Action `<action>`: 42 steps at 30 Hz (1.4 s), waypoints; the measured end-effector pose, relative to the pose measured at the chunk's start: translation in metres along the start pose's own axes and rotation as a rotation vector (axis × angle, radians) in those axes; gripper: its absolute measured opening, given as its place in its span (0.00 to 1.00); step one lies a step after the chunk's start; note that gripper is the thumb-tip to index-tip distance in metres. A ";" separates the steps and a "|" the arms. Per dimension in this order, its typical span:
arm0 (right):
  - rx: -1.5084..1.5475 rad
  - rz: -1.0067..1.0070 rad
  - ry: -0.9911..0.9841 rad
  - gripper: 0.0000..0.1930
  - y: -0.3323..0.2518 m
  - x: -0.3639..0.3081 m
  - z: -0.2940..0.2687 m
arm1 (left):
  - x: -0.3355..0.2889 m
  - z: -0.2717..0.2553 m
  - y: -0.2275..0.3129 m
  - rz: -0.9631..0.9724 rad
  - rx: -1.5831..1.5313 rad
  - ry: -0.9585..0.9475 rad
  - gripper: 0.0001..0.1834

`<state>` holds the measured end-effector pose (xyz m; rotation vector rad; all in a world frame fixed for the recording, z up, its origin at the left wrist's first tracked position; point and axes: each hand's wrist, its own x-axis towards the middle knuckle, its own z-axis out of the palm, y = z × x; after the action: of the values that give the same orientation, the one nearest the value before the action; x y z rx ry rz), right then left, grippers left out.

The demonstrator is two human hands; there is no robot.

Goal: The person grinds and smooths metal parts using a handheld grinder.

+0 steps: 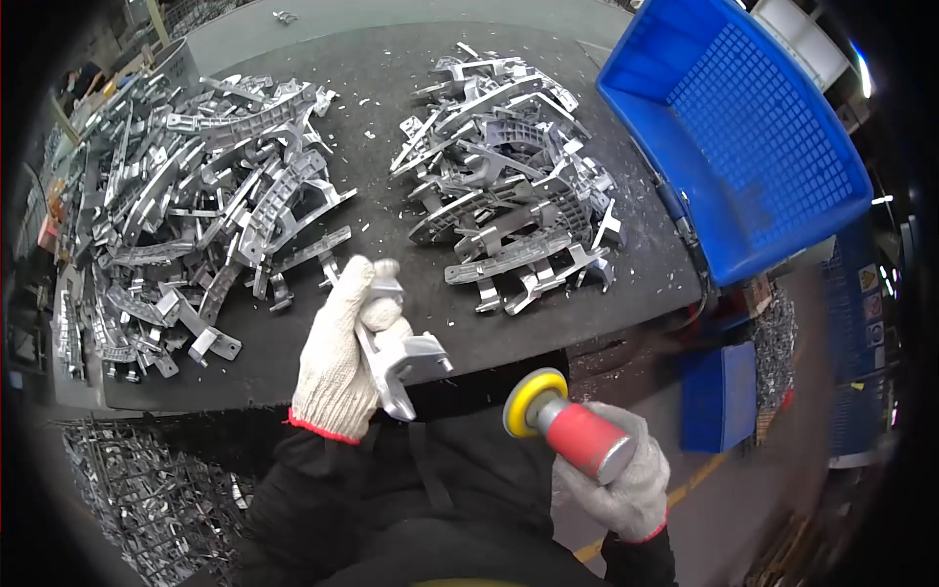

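Note:
My left hand (337, 347), in a white knit glove with a red cuff, is closed around a silver metal bracket (416, 360) just over the table's near edge. The bracket's angled end sticks out toward the right, and part of it is hidden by the fingers. In my right hand (631, 479), gloved the same way, is a red handheld sander (587, 438) with a round yellow pad. Its pad points left toward the bracket, with a gap between them.
Two heaps of silver metal brackets, a left heap (196, 196) and a right heap (518, 176), lie on the dark table (377, 191). A tilted blue crate (724, 157) stands at the right edge. Below it is another blue bin (719, 396). More metal parts (161, 499) fill the lower left.

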<state>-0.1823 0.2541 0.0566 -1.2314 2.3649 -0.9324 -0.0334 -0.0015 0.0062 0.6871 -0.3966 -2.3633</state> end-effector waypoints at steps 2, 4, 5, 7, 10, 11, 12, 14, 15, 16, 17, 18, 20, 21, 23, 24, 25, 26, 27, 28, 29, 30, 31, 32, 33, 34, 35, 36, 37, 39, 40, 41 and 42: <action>0.055 -0.150 0.044 0.34 -0.001 0.007 0.007 | -0.019 0.011 -0.010 0.009 0.110 0.178 0.25; 0.064 -0.153 0.011 0.36 0.001 0.013 0.009 | -0.029 0.019 -0.017 -0.001 0.252 0.337 0.27; 0.047 -0.296 -0.029 0.37 0.000 0.018 0.007 | -0.028 0.022 -0.021 -0.004 0.239 0.378 0.29; 0.049 -0.387 -0.157 0.37 -0.007 0.025 0.003 | -0.024 0.010 -0.025 0.008 0.266 0.330 0.28; -0.027 -0.387 -0.225 0.34 -0.023 0.037 0.004 | -0.021 0.010 -0.028 0.066 0.318 0.395 0.27; 0.014 -0.340 -0.216 0.33 -0.018 0.034 0.005 | -0.022 0.013 -0.030 0.037 0.282 0.394 0.27; 0.019 -0.340 -0.221 0.33 -0.014 0.034 0.005 | -0.022 0.014 -0.030 0.007 0.245 0.392 0.26; 0.001 -0.327 -0.165 0.34 -0.011 0.035 0.006 | -0.018 0.008 -0.027 -0.050 0.206 0.363 0.25; 0.028 -0.305 -0.132 0.35 -0.006 0.033 0.008 | -0.014 0.001 -0.025 -0.085 0.157 0.322 0.24; 0.026 -0.303 -0.135 0.35 -0.002 0.032 0.011 | -0.011 -0.003 -0.023 -0.119 0.109 0.281 0.23; -0.002 -0.320 -0.102 0.36 0.001 0.032 0.016 | -0.011 -0.005 -0.018 -0.108 0.113 0.288 0.23; -0.026 -0.339 -0.067 0.38 0.002 0.035 0.020 | -0.012 -0.006 -0.012 -0.095 0.067 0.256 0.19; -0.021 -0.325 -0.106 0.37 -0.004 0.037 0.017 | -0.019 -0.001 0.004 -0.049 0.036 0.227 0.16; -0.039 -0.238 -0.148 0.38 -0.003 0.037 0.017 | -0.021 0.008 0.013 0.016 0.129 0.179 0.16; -0.030 -0.246 -0.102 0.38 0.013 0.032 0.024 | -0.016 0.013 0.043 0.142 0.436 0.111 0.20; -0.021 -0.261 -0.092 0.38 0.016 0.030 0.029 | -0.017 0.028 0.059 0.283 0.662 0.161 0.24; -0.017 -0.274 -0.097 0.38 0.018 0.031 0.033 | -0.017 0.038 0.085 0.387 1.063 0.183 0.27; -0.018 -0.278 -0.101 0.38 0.022 0.032 0.034 | -0.011 0.042 0.112 0.483 1.461 0.202 0.30; -0.016 -0.233 -0.167 0.38 0.022 0.035 0.036 | -0.003 0.041 0.137 0.583 1.711 0.243 0.30; -0.111 -0.456 -0.045 0.39 0.025 0.040 0.041 | 0.007 0.043 0.156 0.681 1.953 0.270 0.30; -0.092 -0.448 -0.060 0.38 0.027 0.040 0.047 | 0.011 0.049 0.174 0.668 2.256 0.393 0.30; -0.074 -0.437 -0.075 0.38 0.027 0.040 0.050 | 0.014 0.054 0.185 0.642 2.553 0.528 0.30; -0.096 -0.486 -0.071 0.36 0.022 0.043 0.050 | 0.016 0.056 0.188 0.822 2.747 0.641 0.28; -0.074 -0.387 -0.146 0.35 0.021 0.041 0.051 | 0.026 0.061 0.189 0.909 2.788 0.778 0.23; -0.061 -0.337 -0.146 0.35 0.025 0.037 0.055 | 0.034 0.066 0.182 1.017 2.721 0.695 0.20; -0.051 -0.285 -0.142 0.35 0.027 0.037 0.059 | 0.042 0.076 0.169 1.122 2.646 0.608 0.18; -0.054 -0.302 -0.128 0.35 0.020 0.039 0.056 | 0.056 0.067 0.161 1.436 2.507 0.382 0.11; 0.002 -0.259 -0.142 0.32 0.011 0.040 0.050 | 0.077 0.073 0.151 1.228 2.370 0.181 0.07; 0.053 -0.211 -0.154 0.30 0.006 0.040 0.045 | 0.100 0.078 0.134 1.145 2.360 0.056 0.09; 0.022 -0.153 -0.193 0.33 0.007 0.036 0.041 | 0.125 0.092 0.106 0.815 2.551 0.075 0.14; 0.007 -0.094 -0.253 0.35 0.009 0.035 0.043 | 0.137 0.092 0.103 0.637 2.565 0.092 0.15; 0.018 -0.151 -0.216 0.35 0.009 0.033 0.044 | 0.152 0.083 0.108 0.555 2.532 0.121 0.15; 0.041 -0.160 -0.216 0.35 0.003 0.032 0.039 | 0.165 0.068 0.118 0.502 2.406 0.103 0.15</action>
<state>-0.1816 0.2138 0.0260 -1.4436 2.0962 -0.8423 -0.1224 -0.1902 0.0521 1.1839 -2.8006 -0.2737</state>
